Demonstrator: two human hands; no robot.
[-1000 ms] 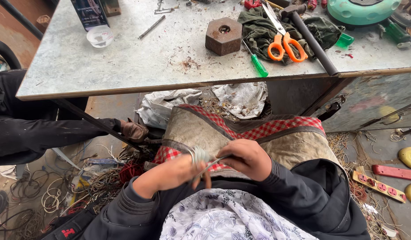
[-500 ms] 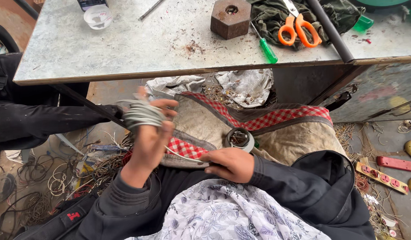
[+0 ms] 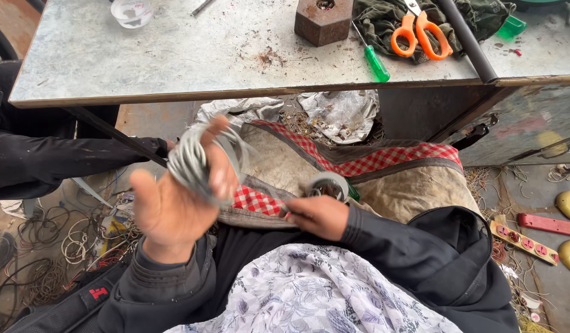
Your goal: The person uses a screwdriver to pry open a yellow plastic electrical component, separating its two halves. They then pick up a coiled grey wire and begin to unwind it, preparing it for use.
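Note:
My left hand [image 3: 174, 203] is raised palm-up at the left, with a coil of grey wire [image 3: 195, 161] wound around its fingers. My right hand [image 3: 319, 216] rests low on my lap and grips a round grey tape roll [image 3: 325, 184]. Both hands hover over a tan sack with a red checked border [image 3: 384, 163] that lies across my knees. A strand of the wire runs down from the coil toward the right hand.
A metal table [image 3: 174, 55] stands ahead with a rusty hexagonal block [image 3: 322, 21], a green screwdriver [image 3: 374, 58], orange scissors [image 3: 421, 31] on a green cloth, and a black pipe [image 3: 467, 40]. Another person's black sleeve [image 3: 63, 160] reaches in at the left. Wire scraps [image 3: 44, 246] litter the floor.
My left hand has lifted from my lap up to the left with the wire coil around its fingers. My right hand has stayed low, and the tape roll has come into view in it.

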